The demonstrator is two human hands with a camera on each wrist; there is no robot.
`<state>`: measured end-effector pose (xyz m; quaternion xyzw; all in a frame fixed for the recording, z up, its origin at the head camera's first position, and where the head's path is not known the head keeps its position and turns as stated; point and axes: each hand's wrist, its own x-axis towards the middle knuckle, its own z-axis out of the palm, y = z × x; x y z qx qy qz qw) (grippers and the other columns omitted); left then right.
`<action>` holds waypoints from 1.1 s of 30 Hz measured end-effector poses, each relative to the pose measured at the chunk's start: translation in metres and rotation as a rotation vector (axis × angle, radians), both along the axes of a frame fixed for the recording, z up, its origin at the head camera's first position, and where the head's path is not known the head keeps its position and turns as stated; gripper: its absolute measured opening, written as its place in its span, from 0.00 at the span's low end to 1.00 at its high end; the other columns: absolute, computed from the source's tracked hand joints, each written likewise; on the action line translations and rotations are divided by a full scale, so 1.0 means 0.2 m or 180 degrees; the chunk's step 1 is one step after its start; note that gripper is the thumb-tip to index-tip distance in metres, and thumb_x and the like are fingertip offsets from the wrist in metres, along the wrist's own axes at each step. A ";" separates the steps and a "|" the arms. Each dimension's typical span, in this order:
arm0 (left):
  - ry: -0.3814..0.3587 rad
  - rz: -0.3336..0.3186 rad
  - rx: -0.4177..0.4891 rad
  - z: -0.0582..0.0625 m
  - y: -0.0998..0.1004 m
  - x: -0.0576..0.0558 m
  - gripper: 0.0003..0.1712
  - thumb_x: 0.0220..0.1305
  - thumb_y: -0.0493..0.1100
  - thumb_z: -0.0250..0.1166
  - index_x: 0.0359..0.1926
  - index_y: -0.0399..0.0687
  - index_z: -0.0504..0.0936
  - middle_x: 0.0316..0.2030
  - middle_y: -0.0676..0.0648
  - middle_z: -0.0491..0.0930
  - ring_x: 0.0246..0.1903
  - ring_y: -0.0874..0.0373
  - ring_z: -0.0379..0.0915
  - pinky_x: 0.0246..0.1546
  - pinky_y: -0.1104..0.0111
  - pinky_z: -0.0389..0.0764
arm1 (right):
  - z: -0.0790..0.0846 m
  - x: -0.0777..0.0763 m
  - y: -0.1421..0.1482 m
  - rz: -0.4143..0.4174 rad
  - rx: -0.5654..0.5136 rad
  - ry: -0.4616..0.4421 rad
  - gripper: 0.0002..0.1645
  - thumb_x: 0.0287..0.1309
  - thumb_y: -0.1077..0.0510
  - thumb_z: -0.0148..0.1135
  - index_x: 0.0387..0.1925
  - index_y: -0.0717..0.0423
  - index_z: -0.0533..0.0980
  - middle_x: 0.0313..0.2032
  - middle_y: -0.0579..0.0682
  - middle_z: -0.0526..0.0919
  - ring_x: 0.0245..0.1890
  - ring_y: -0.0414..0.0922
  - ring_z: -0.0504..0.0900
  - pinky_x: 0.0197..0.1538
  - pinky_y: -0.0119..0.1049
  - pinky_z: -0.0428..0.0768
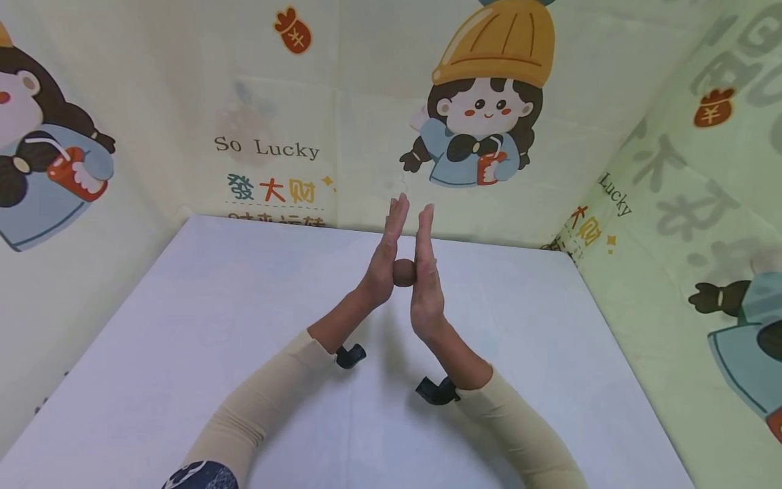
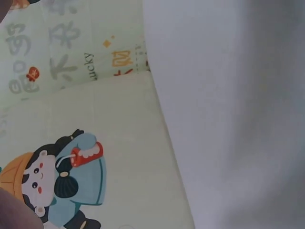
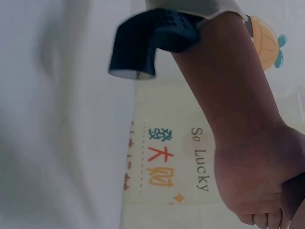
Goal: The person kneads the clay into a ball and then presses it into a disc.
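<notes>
Between two flat palms a small brown ball (image 1: pixel 404 273) is held up above the table. In the head view my left hand (image 1: pixel 385 261) presses it from the left, fingers straight and pointing up and away. My right hand (image 1: pixel 427 278) presses from the other side, its fingers likewise straight. The fingertips of the two hands stand apart. In the right wrist view the left hand (image 3: pixel 248 179) shows beside a dark part of the ball (image 3: pixel 294 194) at the right edge. The left wrist view catches only a blurred bit of hand at its lower left corner.
A white-covered table (image 1: pixel 244 305) lies beneath the hands. Printed cloth walls (image 1: pixel 366 102) with cartoon figures and lettering rise behind it and at both sides. A black wrist camera (image 1: pixel 351 356) sits on the left wrist and another camera (image 1: pixel 437 391) on the right.
</notes>
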<state>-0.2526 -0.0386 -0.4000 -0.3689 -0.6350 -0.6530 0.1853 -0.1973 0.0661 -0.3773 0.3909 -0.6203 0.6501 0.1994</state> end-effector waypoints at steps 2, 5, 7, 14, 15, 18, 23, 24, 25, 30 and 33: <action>0.0015 -0.0049 -0.0031 -0.02 0.02 0.01 0.44 0.83 0.63 0.28 0.84 0.39 0.43 0.84 0.43 0.38 0.82 0.55 0.23 0.78 0.53 0.29 | 0.01 -0.01 0.01 -0.0006 -0.0023 -0.0013 0.43 0.83 0.40 0.21 0.83 0.62 0.31 0.84 0.49 0.29 0.83 0.47 0.28 0.80 0.48 0.31; 0.0031 -0.0113 -0.0081 -0.04 0.05 0.04 0.45 0.83 0.65 0.27 0.84 0.38 0.43 0.84 0.42 0.39 0.82 0.54 0.23 0.78 0.52 0.29 | 0.03 -0.02 0.04 -0.0048 -0.0042 -0.0030 0.43 0.82 0.38 0.21 0.83 0.60 0.31 0.84 0.48 0.29 0.83 0.46 0.29 0.80 0.46 0.32; 0.0045 -0.0132 -0.0124 -0.05 0.06 0.06 0.44 0.83 0.64 0.26 0.84 0.38 0.43 0.84 0.41 0.39 0.82 0.53 0.23 0.78 0.51 0.29 | 0.05 -0.02 0.05 -0.0081 -0.0055 -0.0025 0.44 0.82 0.38 0.21 0.83 0.60 0.32 0.84 0.48 0.29 0.83 0.46 0.29 0.80 0.46 0.32; 0.0066 -0.0157 -0.0210 -0.06 0.10 0.13 0.45 0.82 0.66 0.26 0.84 0.40 0.41 0.84 0.42 0.39 0.82 0.54 0.24 0.78 0.49 0.31 | 0.08 -0.06 0.10 -0.0168 -0.0121 0.0006 0.45 0.82 0.37 0.22 0.83 0.62 0.32 0.84 0.51 0.30 0.83 0.46 0.29 0.80 0.45 0.32; 0.0065 -0.0171 -0.0208 -0.06 0.11 0.14 0.46 0.82 0.67 0.26 0.84 0.40 0.41 0.84 0.42 0.38 0.82 0.54 0.23 0.78 0.49 0.30 | 0.08 -0.06 0.11 -0.0172 -0.0138 -0.0001 0.45 0.82 0.37 0.22 0.83 0.62 0.32 0.84 0.51 0.30 0.83 0.45 0.30 0.80 0.45 0.32; 0.0098 -0.0205 -0.0209 -0.04 0.12 0.18 0.46 0.82 0.67 0.26 0.85 0.40 0.41 0.84 0.41 0.37 0.82 0.53 0.23 0.78 0.49 0.30 | 0.07 -0.08 0.13 -0.0185 -0.0195 -0.0017 0.45 0.82 0.38 0.23 0.83 0.63 0.33 0.84 0.51 0.31 0.83 0.45 0.30 0.80 0.44 0.32; 0.0150 -0.0236 -0.0169 -0.01 0.15 0.23 0.46 0.82 0.66 0.26 0.84 0.39 0.40 0.84 0.42 0.36 0.82 0.52 0.23 0.78 0.48 0.30 | 0.07 -0.11 0.15 -0.0111 -0.0314 -0.0081 0.45 0.83 0.38 0.25 0.83 0.63 0.34 0.84 0.51 0.31 0.83 0.45 0.31 0.80 0.44 0.31; 0.0152 -0.0239 -0.0161 0.00 0.15 0.24 0.46 0.82 0.67 0.26 0.84 0.38 0.40 0.85 0.42 0.35 0.82 0.52 0.22 0.78 0.47 0.30 | 0.07 -0.11 0.16 -0.0087 -0.0332 -0.0104 0.45 0.83 0.37 0.25 0.83 0.63 0.34 0.84 0.51 0.31 0.83 0.45 0.31 0.80 0.44 0.31; 0.0149 -0.0241 -0.0152 0.00 0.15 0.25 0.46 0.82 0.67 0.26 0.84 0.38 0.40 0.85 0.43 0.34 0.82 0.52 0.22 0.78 0.47 0.30 | 0.06 -0.11 0.16 -0.0067 -0.0348 -0.0129 0.46 0.82 0.37 0.25 0.83 0.63 0.34 0.84 0.50 0.32 0.83 0.45 0.31 0.80 0.44 0.31; 0.0174 -0.0184 -0.0115 0.03 0.16 0.29 0.47 0.82 0.67 0.27 0.84 0.37 0.40 0.85 0.42 0.33 0.82 0.51 0.23 0.77 0.46 0.30 | 0.04 -0.12 0.17 0.0012 -0.0381 -0.0281 0.48 0.82 0.34 0.27 0.83 0.62 0.33 0.84 0.50 0.32 0.83 0.44 0.32 0.80 0.45 0.32; 0.0256 -0.0119 -0.0071 0.05 0.17 0.31 0.47 0.82 0.67 0.27 0.84 0.36 0.40 0.84 0.42 0.34 0.82 0.49 0.23 0.78 0.47 0.30 | 0.02 -0.12 0.17 0.0082 -0.0400 -0.0388 0.48 0.82 0.33 0.27 0.84 0.60 0.34 0.85 0.49 0.32 0.83 0.44 0.32 0.79 0.48 0.32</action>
